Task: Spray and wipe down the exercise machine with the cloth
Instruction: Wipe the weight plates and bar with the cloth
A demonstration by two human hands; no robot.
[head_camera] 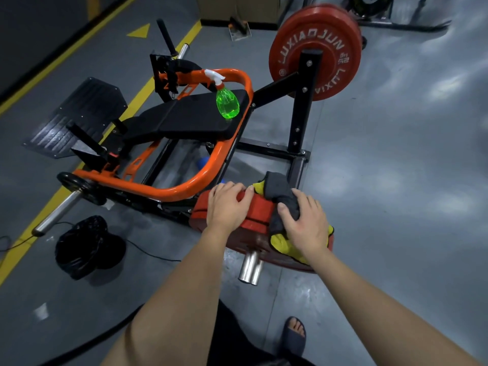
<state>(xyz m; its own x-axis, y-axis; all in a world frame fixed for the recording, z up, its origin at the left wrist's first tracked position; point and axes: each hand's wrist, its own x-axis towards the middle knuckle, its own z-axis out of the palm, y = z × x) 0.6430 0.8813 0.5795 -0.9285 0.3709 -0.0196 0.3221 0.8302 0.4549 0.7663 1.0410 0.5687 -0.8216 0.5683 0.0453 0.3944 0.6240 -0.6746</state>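
We hold the red round weight plate [260, 211] at six o'clock.
Left hand [224, 207] curls over its rim; right hand [306, 223] clutches the grey-and-yellow cloth [277, 186], hiding its middle.

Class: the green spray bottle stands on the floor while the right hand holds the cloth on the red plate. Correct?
No. The head view shows the bottle on the black pad, not the floor; the right hand does hold the cloth on the plate.
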